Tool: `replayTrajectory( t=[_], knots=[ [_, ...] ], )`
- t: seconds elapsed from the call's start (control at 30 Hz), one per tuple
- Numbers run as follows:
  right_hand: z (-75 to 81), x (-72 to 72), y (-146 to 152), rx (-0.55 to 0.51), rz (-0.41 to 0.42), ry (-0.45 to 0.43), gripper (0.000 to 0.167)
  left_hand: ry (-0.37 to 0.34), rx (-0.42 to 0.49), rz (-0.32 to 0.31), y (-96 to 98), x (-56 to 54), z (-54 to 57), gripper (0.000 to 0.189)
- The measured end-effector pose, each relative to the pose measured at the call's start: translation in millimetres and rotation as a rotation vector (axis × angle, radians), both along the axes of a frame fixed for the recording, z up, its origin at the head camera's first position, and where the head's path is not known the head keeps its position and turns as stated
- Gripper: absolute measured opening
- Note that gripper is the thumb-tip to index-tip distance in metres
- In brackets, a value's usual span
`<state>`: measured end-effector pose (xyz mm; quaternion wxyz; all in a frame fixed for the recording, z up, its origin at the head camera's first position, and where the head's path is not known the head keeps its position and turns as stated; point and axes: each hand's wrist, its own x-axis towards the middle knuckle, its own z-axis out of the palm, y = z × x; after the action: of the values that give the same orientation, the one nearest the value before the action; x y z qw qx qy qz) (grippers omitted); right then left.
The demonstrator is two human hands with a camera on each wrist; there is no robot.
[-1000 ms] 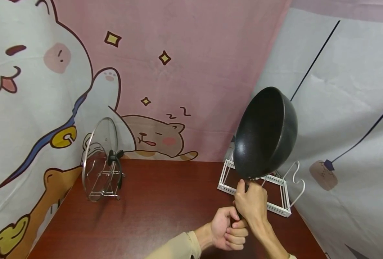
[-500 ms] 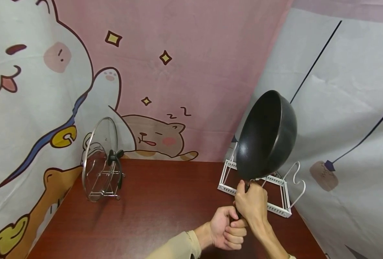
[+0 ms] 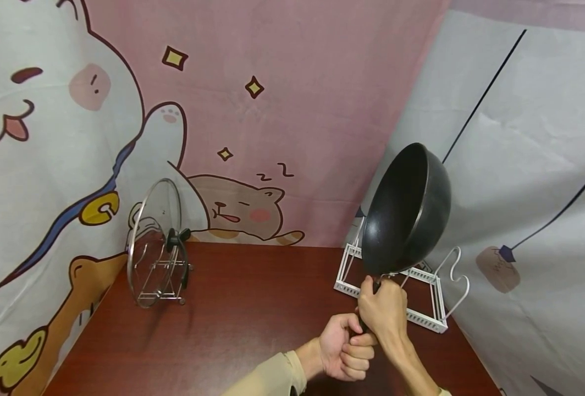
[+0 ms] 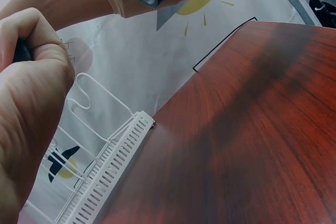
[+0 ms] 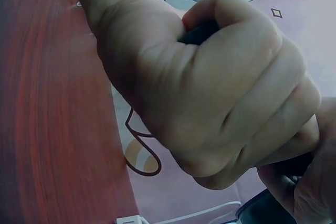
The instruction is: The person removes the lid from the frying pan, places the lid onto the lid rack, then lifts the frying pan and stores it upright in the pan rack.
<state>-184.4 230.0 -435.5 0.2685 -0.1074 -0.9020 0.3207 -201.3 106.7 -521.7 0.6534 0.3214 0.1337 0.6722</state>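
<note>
A black wok (image 3: 396, 209) is raised at the right in the head view, tilted on its side with its dark inside facing left. My right hand (image 3: 385, 308) grips its black handle close to the pan. Lower down, my left hand (image 3: 344, 349) curls round the handle's end, with the thumb on top. Most of the handle is hidden by the hands. Behind the wok stands a white rack (image 3: 426, 319) with wire dividers, partly covered by it; whether they touch I cannot tell. The left wrist view shows the rack's slotted side (image 4: 113, 166).
A glass lid (image 3: 141, 236) with a black knob leans upright in a small wire stand (image 3: 161, 297) at the table's left. The reddish-brown table (image 3: 243, 308) meets a pink and white cartoon cloth (image 3: 312, 110) at the back and sides.
The wok has sunk slightly and turned a little, showing more of its outer side. Both hands keep their grip, the left shifting slightly leftward.
</note>
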Motion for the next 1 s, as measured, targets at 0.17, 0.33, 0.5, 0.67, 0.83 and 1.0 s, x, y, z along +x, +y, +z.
replayTrajectory(
  t=[0.17,0.33,0.5,0.67,0.83,1.0],
  knots=[
    [-3.3,-0.4,-0.1,-0.001,-0.005,-0.019,0.040,-0.009,-0.009,0.003,-0.8,0.2,-1.7,0.036],
    [-6.7,-2.3,0.3,0.007,-0.004,-0.014,0.040,-0.013,-0.007,-0.003,-0.7,-0.1,-3.3,0.037],
    [-7.9,-4.6,1.1,0.005,-0.003,-0.017,0.041,-0.027,0.003,-0.012,-0.7,-1.4,-4.2,0.036],
    [-8.2,-5.0,1.4,-0.003,0.001,-0.035,0.041,-0.037,-0.001,-0.019,-1.2,-2.5,-5.3,0.037],
    [-10.0,-5.9,1.1,-0.001,0.004,-0.031,0.040,-0.039,-0.005,-0.023,-1.7,-3.6,-6.6,0.037],
    [-12.2,-7.9,0.3,-0.008,-0.006,-0.046,0.041,-0.039,-0.007,-0.023,-2.3,-5.0,-8.1,0.037]
  ],
)
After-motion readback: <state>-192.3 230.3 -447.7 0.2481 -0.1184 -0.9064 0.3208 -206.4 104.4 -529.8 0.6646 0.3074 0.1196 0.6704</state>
